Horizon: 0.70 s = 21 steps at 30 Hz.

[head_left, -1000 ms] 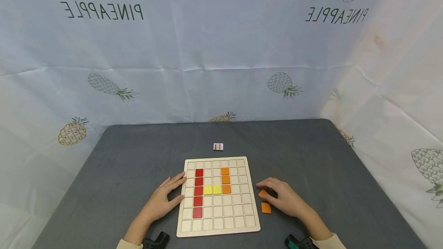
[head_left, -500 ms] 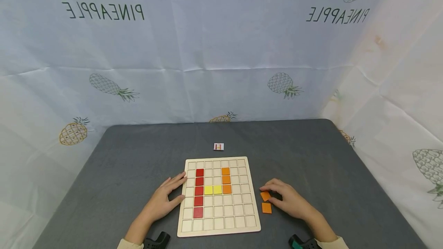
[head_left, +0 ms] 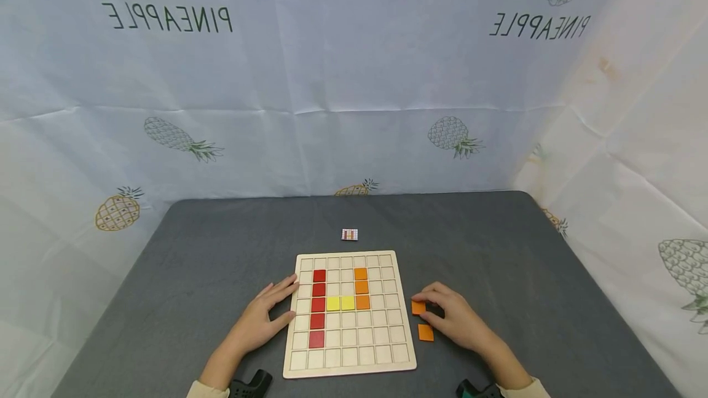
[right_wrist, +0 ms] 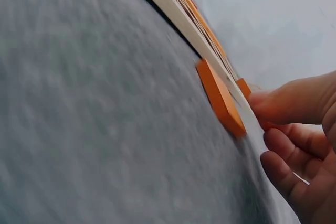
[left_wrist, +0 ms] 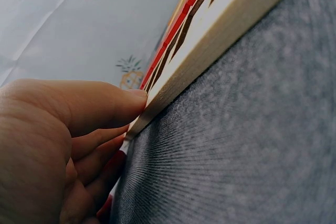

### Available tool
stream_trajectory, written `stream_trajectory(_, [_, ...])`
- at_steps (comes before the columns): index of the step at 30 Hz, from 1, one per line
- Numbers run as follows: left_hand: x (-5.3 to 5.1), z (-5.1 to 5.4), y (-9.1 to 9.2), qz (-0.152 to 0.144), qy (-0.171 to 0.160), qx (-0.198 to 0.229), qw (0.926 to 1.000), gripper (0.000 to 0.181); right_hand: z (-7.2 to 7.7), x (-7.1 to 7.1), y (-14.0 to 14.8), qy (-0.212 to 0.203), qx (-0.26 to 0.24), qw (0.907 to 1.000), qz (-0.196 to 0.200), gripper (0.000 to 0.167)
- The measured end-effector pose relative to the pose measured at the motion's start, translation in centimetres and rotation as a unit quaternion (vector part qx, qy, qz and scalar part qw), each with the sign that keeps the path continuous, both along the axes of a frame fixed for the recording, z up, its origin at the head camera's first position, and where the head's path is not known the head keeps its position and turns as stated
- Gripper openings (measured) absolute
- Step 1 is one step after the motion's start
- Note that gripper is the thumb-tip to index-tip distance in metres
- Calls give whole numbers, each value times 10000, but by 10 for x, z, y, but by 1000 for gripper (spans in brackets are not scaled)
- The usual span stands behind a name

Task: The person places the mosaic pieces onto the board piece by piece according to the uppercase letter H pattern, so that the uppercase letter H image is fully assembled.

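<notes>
A pale wooden grid board lies on the table, its squares holding a column of red tiles, yellow tiles and a column of orange tiles. My left hand rests on the table with its fingertips and thumb touching the board's left edge; its thumb shows against the wooden side in the left wrist view. Right of the board, my right hand pinches an orange tile between thumb and forefinger. A second loose orange tile lies just nearer, apart from the hand.
Beyond the board's far edge lies a small patterned card. The dark grey table ends at a white curtain printed with pineapples, which also runs along the sides.
My right hand first drew back slightly right with the orange tile, then moved left towards the board, and the tile now sits straighter. My left hand has stayed in place.
</notes>
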<state>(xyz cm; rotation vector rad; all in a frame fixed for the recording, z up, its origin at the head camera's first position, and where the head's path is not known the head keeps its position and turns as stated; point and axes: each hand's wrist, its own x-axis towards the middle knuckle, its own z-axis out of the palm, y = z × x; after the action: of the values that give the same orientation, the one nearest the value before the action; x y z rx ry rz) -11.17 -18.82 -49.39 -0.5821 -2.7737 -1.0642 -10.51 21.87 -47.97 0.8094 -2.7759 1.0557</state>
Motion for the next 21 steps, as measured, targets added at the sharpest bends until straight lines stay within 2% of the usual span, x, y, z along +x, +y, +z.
stream_trajectory(4, [0,0,0,-47,-11,15,10000,54,1,1,-11,8,-38,10000,89,25])
stream_trajectory(14, [1,1,0,-73,-42,7,10000,53,6,1,-50,-72,-104,9977,673,25])
stream_trajectory(21, [1,1,0,-88,-31,37,9999,54,9,1,-78,183,233,9950,959,24])
